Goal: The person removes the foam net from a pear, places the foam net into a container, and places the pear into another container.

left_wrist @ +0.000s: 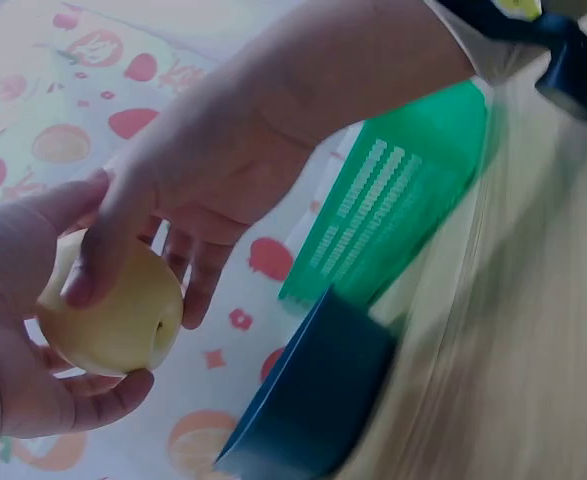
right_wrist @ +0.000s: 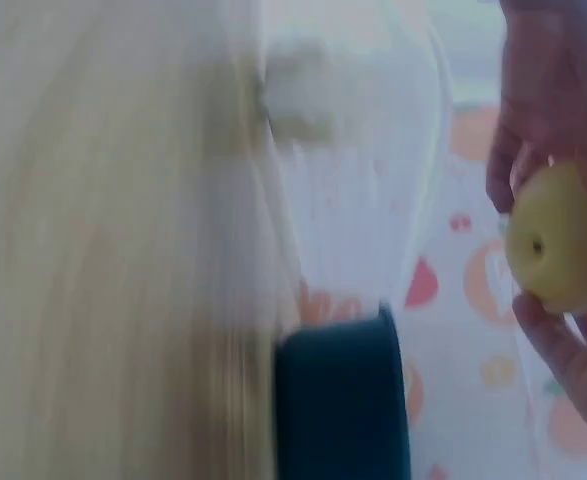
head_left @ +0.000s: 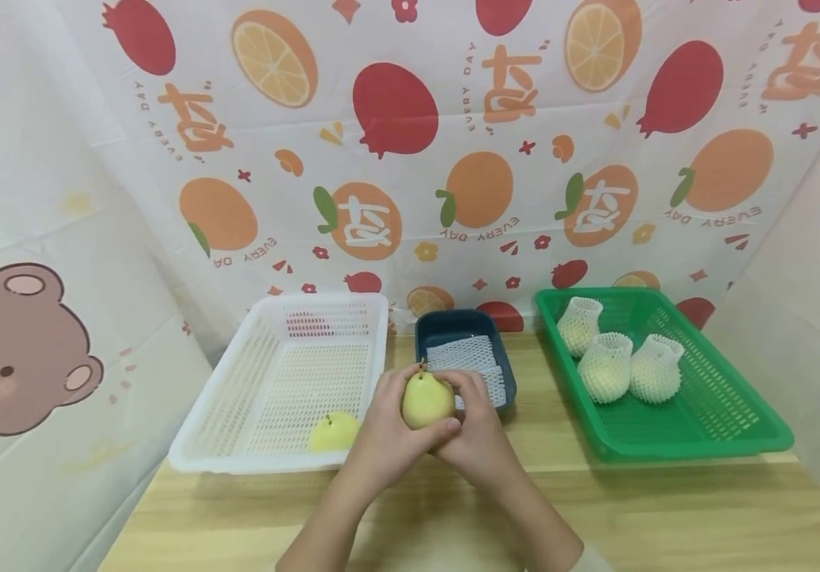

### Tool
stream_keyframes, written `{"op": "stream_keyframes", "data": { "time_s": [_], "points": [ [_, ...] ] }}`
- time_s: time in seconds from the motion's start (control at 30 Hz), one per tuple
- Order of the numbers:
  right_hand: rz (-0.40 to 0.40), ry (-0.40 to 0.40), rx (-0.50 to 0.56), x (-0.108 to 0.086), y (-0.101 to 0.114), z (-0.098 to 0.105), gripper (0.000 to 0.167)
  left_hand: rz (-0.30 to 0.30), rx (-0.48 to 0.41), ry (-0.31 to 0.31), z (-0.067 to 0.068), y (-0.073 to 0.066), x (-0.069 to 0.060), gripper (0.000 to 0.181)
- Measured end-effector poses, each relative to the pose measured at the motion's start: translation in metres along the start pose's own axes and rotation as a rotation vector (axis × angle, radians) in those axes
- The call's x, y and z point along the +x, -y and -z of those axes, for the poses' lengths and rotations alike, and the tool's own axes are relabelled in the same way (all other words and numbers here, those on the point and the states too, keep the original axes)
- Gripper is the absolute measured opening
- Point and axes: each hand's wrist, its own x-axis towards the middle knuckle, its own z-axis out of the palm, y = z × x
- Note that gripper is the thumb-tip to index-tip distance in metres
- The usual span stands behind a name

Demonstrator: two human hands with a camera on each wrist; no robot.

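Gripping one pear (head_left: 427, 403): fingers (head_left: 469, 386) of two hands (head_left: 387, 421); green basket (head_left: 721, 401): three netted pears (head_left: 605, 369).

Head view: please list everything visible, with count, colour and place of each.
Table: 1, light wood, below
Left basket: 1, white, on table
Loose pear: 1, yellow-green, left basket's front right corner
Right basket: 1, green, on table
Net-wrapped fruits: 3, whitish, in right basket
Held pear: 1, yellow-green, centre
Tray: 1, dark blue, behind held pear
Foam nets: count unclear, white, in tray
Fruit-print cloth: 1, white with red and orange, back
Bear-print cloth: 1, whitish with brown, left
Plain cover: 1, whitish, right
Sleeve: 1, pale, bottom edge
Left hand: 1, bare, grip on held pear
Right hand: 1, bare, grip on held pear
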Motion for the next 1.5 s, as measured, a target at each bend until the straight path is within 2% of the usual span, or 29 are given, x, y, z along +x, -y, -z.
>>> {"op": "stream_keyframes", "data": {
  "time_s": [0.13,0.2,0.33,0.4,0.5,0.57,0.7,0.8,0.9,0.97,1.13,1.3,1.5],
  "points": [
    [0.002,-0.014,-0.047,0.006,0.013,-0.021,0.074,0.013,0.076,-0.059,0.019,-0.001,-0.002,0.089],
    [0.009,0.0,-0.021,0.01,0.017,-0.03,0.074,0.024,0.1,-0.073,0.031,0.002,-0.002,0.086],
    [0.02,0.094,0.099,0.015,0.021,-0.048,0.072,0.07,0.133,-0.085,0.063,0.013,-0.006,0.078],
    [0.013,0.161,0.109,0.016,0.02,-0.056,0.069,0.092,0.15,-0.09,0.082,0.02,-0.01,0.076],
    [0.018,0.272,-0.005,0.016,0.016,-0.069,0.068,0.1,0.197,-0.12,0.113,0.034,-0.017,0.077],
    [0.036,0.336,-0.097,0.017,0.01,-0.075,0.069,0.086,0.238,-0.132,0.129,0.043,-0.016,0.078],
    [0.118,0.445,-0.239,0.016,0.003,-0.084,0.069,0.078,0.309,-0.113,0.151,0.065,-0.014,0.078],
    [0.213,0.479,-0.358,0.015,0.002,-0.089,0.069,0.088,0.367,-0.061,0.158,0.082,-0.011,0.076],
    [0.275,0.491,-0.462,0.014,0.001,-0.093,0.063,0.09,0.426,0.019,0.159,0.095,-0.007,0.073],
    [0.286,0.496,-0.507,0.014,0.001,-0.095,0.059,0.09,0.434,0.095,0.158,0.101,-0.004,0.071],
    [0.272,0.491,-0.53,0.011,0.0,-0.097,0.051,0.095,0.407,0.254,0.155,0.108,0.001,0.06],
    [0.274,0.49,-0.535,0.01,-0.003,-0.097,0.05,0.107,0.382,0.321,0.157,0.111,0.002,0.053],
    [0.286,0.482,-0.546,0.012,-0.004,-0.095,0.049,0.162,0.367,0.342,0.155,0.112,0.007,0.043]
  ]
}}
